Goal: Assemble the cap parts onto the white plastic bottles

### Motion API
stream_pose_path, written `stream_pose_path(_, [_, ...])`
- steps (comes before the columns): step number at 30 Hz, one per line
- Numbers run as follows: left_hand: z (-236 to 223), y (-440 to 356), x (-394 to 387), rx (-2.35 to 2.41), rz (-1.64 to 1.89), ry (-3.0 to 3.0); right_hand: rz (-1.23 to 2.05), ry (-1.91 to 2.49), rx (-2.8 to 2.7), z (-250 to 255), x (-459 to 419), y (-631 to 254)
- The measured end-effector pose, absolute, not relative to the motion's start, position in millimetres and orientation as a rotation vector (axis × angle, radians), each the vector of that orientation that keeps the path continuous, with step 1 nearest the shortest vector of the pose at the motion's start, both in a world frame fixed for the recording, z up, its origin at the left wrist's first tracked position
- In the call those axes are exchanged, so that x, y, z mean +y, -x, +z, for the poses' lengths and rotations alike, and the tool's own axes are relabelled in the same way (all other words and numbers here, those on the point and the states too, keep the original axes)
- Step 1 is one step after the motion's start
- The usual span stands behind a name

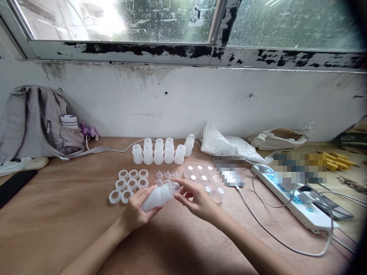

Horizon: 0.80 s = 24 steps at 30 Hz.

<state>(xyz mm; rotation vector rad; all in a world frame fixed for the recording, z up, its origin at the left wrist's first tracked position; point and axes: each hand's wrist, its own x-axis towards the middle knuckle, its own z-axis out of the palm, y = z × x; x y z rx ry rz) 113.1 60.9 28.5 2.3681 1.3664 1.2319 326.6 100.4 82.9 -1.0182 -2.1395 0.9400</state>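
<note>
My left hand [138, 206] is wrapped round the body of a frosted baby bottle [157, 197], tilted with its top toward the right. At that top, the fingers of my right hand [195, 196] pinch the clear cap [173, 187]. Just behind the bottle stand several small clear teats [167, 175], partly hidden by it. To their left lie several translucent screw rings [132, 185] in rows. Clear domed covers and white discs [203, 177] are spread beyond my right hand.
Open frosted bottles [158, 152] stand in rows near the wall, with a capped one [189, 145] beside them. A backpack [40, 118] sits at left. At right are a plastic bag [226, 145], a power strip [295, 198] and loose cables [266, 233].
</note>
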Motion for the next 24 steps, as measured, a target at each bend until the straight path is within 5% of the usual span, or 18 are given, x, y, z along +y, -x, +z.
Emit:
stream_pose_path(8, [23.6, -118.3, 60.5, 1.562, 1.367, -2.168, 0.807, 0.988, -2.083, 146.3, 115.2, -312.4])
stream_pose_path(15, [19.5, -108.0, 71.1, 1.517, 1.235, -2.404, 0.172, 1.002, -1.695, 207.6, 198.0, -323.1])
stream_pose_path(24, [16.4, -103.9, 73.1, 1.460, 1.172, -2.532, -0.102, 1.390, -1.990, 167.6, 294.1, -301.2])
